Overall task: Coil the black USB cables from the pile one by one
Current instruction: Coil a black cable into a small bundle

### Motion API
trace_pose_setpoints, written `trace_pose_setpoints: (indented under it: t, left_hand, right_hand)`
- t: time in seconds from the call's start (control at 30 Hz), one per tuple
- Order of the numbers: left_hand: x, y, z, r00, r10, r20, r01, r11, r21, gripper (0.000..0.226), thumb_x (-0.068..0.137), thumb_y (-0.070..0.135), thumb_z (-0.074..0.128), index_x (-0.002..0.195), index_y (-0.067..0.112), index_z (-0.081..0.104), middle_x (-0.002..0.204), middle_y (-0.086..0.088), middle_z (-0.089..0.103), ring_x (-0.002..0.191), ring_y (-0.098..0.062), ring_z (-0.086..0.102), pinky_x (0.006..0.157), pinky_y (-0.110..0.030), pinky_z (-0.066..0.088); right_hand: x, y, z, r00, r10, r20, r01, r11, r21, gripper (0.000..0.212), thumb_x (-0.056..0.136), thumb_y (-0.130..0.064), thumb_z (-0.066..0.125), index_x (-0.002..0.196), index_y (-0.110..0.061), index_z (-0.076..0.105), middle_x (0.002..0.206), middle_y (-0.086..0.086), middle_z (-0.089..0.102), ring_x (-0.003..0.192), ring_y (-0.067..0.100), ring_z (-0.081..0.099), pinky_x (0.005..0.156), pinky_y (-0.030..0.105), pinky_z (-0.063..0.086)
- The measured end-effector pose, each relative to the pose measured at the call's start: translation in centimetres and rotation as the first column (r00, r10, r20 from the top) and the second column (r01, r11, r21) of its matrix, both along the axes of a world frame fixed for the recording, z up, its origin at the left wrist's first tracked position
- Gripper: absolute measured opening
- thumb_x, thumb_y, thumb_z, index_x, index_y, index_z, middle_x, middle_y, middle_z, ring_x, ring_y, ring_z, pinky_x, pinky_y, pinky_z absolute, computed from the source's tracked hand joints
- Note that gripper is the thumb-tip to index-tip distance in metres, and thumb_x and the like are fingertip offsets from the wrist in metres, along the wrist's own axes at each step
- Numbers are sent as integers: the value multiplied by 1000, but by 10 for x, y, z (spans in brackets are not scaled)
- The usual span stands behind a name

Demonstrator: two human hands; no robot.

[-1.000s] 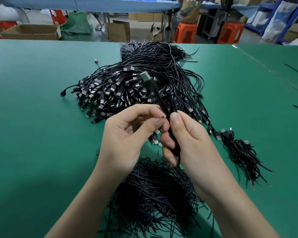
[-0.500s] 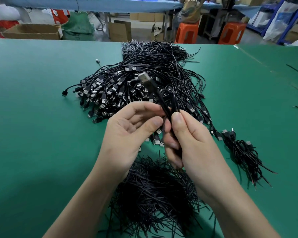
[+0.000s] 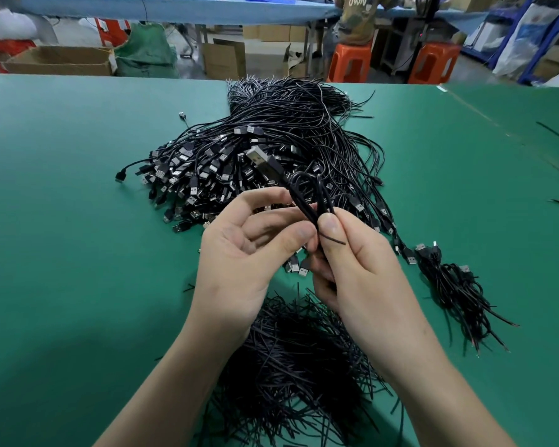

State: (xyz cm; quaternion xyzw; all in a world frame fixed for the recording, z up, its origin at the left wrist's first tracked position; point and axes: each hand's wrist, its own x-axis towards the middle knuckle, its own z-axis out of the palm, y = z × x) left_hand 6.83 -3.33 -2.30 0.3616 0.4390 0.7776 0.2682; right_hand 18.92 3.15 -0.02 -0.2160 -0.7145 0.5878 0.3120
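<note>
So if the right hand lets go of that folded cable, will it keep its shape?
Probably not: the cable looks thin and springy, its loops held only by the right hand. The plug end stands out stiffly, so it likely weighs little.

A folded black USB cable [image 3: 307, 201] is pinched by the right hand [image 3: 352, 269] between thumb and fingers, above the green table [image 3: 62, 221]. Its metal plug [image 3: 259, 158] is raised over the large cable pile [image 3: 271, 150]. The left hand [image 3: 242, 253] is held partly open, its thumb touching the cable. Short black ties [image 3: 291, 366] are heaped nearer than the pile; a small coiled bundle [image 3: 455, 291] lies to the pile's right.
</note>
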Motion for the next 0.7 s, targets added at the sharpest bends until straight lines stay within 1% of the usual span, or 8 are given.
trace_pose_setpoints:
  t: [0.13,0.27,0.33,0.4,0.43,0.53,0.6,0.7]
  left_hand:
    - [0,1,-2,1000,-1,1,1,1000,22,29,75,18,82,100,29,73,91,-5,78,71,-15,70,74,-32,60]
    - [-2,0,-4,998,-57,-12,57,998,24,22,79,16,79,96,28,77,86,-2,76,67,-11,66,71,-25,57]
    - [-1,0,-4,996,-84,-32,85,996,21,19,82,15,77,97,27,78,84,1,74,67,-8,65,71,-22,56]
    - [-1,1,-3,993,-110,-48,111,994,16,19,84,15,74,98,28,79,84,4,73,67,-5,65,71,-21,56]
    - [-1,0,-3,991,-121,-64,122,993,5,19,86,15,73,98,29,79,83,5,73,68,-5,65,72,-21,57]
    - [-1,-2,0,983,-162,-86,159,986,-44,14,86,20,73,94,31,76,77,3,71,60,-16,66,63,-32,60]
    - [-2,-4,2,982,-183,-46,183,983,-15,18,86,17,73,100,27,75,90,-6,76,60,-16,65,60,-29,58]
    - [-2,-6,3,983,-177,-44,177,984,0,24,86,15,72,105,30,75,105,-13,78,65,-14,70,70,-26,59]
  right_hand:
    - [-1,1,-3,998,-38,58,30,990,135,38,104,-45,35,77,-24,50,56,-17,43,52,4,35,53,30,29]
    - [0,4,-3,994,-18,103,3,989,147,40,103,-47,36,77,-23,54,56,-17,43,51,5,35,54,29,29]
    - [1,7,-1,995,35,95,-42,997,67,42,107,-42,37,75,-22,55,55,-16,41,49,3,34,50,24,30]
    - [4,10,1,990,131,51,-125,987,-102,43,110,-32,37,73,-21,56,55,-14,38,47,3,32,45,16,29]
    - [6,11,2,984,177,38,-168,971,-169,42,110,-30,37,73,-20,56,56,-13,37,46,5,32,44,16,28]
    - [11,16,3,959,279,45,-256,927,-275,40,106,-37,40,77,-20,62,56,-5,44,41,9,35,44,19,32]
    - [14,18,3,934,355,32,-319,873,-369,40,102,-47,44,79,-20,63,53,-3,44,37,9,33,44,19,32]
    - [14,20,1,878,470,-88,-446,739,-504,40,100,-53,47,79,-20,56,50,-7,34,36,5,27,48,21,30]
